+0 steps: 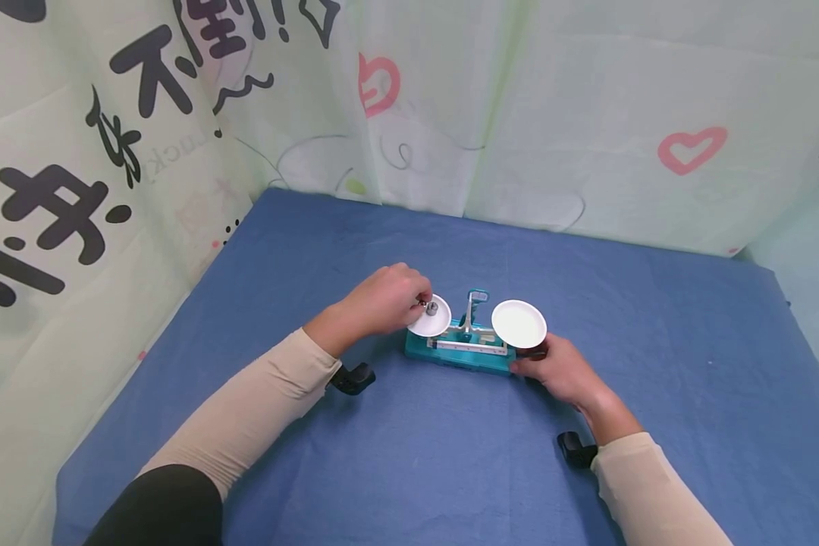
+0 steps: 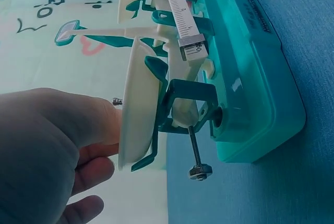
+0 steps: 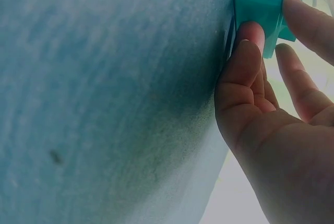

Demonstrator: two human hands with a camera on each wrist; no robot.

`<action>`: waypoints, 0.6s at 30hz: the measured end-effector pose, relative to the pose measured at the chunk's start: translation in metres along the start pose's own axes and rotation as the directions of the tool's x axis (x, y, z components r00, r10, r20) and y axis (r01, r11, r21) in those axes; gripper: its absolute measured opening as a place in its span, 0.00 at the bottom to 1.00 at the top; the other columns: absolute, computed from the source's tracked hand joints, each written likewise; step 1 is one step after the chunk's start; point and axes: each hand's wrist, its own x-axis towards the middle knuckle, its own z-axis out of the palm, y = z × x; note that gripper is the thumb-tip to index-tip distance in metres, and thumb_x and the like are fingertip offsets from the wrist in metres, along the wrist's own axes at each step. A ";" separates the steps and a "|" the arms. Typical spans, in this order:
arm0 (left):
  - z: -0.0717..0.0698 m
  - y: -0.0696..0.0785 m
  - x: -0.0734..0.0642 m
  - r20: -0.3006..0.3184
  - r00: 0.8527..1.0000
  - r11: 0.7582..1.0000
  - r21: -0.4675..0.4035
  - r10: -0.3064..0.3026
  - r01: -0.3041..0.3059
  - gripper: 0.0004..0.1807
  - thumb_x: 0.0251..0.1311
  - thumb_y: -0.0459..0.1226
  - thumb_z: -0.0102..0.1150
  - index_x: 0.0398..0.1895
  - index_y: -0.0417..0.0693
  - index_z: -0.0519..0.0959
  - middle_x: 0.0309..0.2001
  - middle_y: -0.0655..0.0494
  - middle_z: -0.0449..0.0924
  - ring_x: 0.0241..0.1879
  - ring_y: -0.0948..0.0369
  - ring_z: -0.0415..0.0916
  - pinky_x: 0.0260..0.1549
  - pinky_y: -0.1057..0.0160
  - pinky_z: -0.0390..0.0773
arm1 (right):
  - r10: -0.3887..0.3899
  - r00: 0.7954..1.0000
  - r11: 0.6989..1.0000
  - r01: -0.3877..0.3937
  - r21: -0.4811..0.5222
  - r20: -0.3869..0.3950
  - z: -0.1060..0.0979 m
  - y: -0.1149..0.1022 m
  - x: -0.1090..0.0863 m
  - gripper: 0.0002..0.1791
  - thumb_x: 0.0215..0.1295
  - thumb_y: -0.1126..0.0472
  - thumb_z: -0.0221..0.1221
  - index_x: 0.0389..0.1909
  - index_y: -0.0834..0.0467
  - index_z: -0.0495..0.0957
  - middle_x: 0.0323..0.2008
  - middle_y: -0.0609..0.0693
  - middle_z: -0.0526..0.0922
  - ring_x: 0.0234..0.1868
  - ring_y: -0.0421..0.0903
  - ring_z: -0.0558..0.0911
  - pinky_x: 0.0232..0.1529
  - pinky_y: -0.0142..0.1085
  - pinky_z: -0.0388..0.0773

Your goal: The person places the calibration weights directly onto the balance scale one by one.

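Observation:
A teal balance scale (image 1: 459, 359) with a ruled beam and two white pans stands on the blue-covered table. Over the left pan (image 1: 423, 326), my left hand (image 1: 385, 299) reaches in with its fingertips pinching a small metal weight, mostly hidden by the fingers. Another metal weight (image 1: 432, 308) shows on that pan. The left wrist view has the pan's rim (image 2: 136, 104) edge-on, hiding the fingertips partly. My right hand (image 1: 565, 370) grips the right end of the base (image 3: 261, 2) between thumb and fingers, below the right pan (image 1: 519, 324).
Blue cloth (image 1: 409, 455) covers the table on all sides of the scale. A pale printed curtain (image 1: 553, 114) hangs behind and to the left. At the beam's left end, an adjusting nut (image 2: 200, 172) sticks out on a thin screw.

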 end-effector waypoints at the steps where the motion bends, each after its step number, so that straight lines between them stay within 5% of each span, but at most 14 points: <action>1: 0.000 0.000 0.000 -0.003 1.000 1.000 0.003 0.002 -0.002 0.09 0.66 0.33 0.61 0.46 0.43 0.85 0.44 0.52 0.83 0.43 0.55 0.74 0.47 0.57 0.75 | 0.004 1.000 1.000 -0.004 0.000 -0.001 0.000 0.000 0.000 0.27 0.59 0.66 0.69 0.55 0.74 0.72 0.46 0.64 0.82 0.43 0.53 0.80 0.41 0.38 0.77; 10: -0.003 -0.003 -0.002 -0.005 0.999 0.999 -0.025 -0.037 0.037 0.11 0.66 0.34 0.61 0.49 0.44 0.84 0.46 0.53 0.83 0.47 0.55 0.74 0.51 0.56 0.74 | 0.003 1.000 1.000 -0.003 -0.004 0.002 -0.001 -0.001 0.000 0.26 0.59 0.66 0.69 0.55 0.74 0.73 0.45 0.63 0.82 0.42 0.52 0.80 0.41 0.39 0.77; 18: -0.012 -0.014 -0.008 -0.015 0.997 0.982 -0.176 -0.076 0.073 0.14 0.67 0.35 0.62 0.54 0.41 0.82 0.51 0.50 0.82 0.53 0.54 0.73 0.55 0.57 0.73 | 0.004 1.000 1.000 -0.004 -0.009 0.002 -0.001 0.001 0.002 0.25 0.59 0.66 0.68 0.54 0.73 0.73 0.44 0.62 0.82 0.41 0.52 0.79 0.42 0.39 0.76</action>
